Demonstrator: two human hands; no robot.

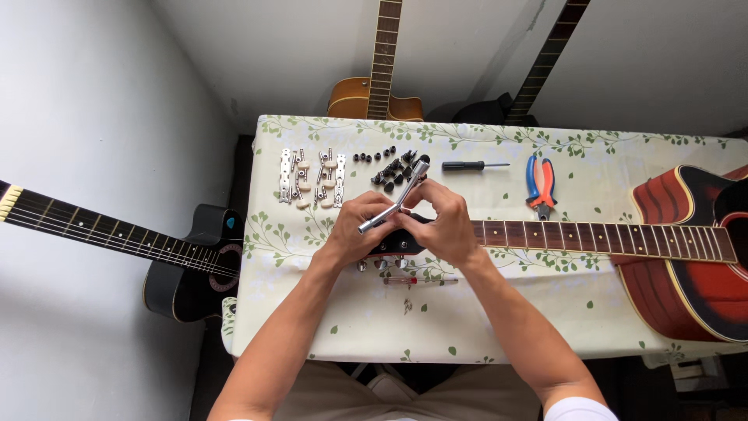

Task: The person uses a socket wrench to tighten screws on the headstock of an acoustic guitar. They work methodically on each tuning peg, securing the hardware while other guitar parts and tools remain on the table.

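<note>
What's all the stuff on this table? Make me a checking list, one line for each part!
Surface: table under a leaf-print cloth.
Job's things: red guitar lying flat, headstock under both hands; silver wrench.
Clutter: tuner strips, black small parts, screwdriver, pliers.
Grippers: left hand holds the wrench; right hand rests on the headstock.
Cables: nothing seen.
Surroundings: black guitar at the left, two more guitars against the wall.

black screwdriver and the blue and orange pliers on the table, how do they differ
The slim black screwdriver lies crosswise, its thin shaft pointing toward the blue and orange pliers; the pliers lie front to back. The screwdriver is one dark colour, the pliers two bright ones. The pliers are wider, with twin handles. Both rest untouched on the leaf-patterned tablecloth, away from the hands.
</note>
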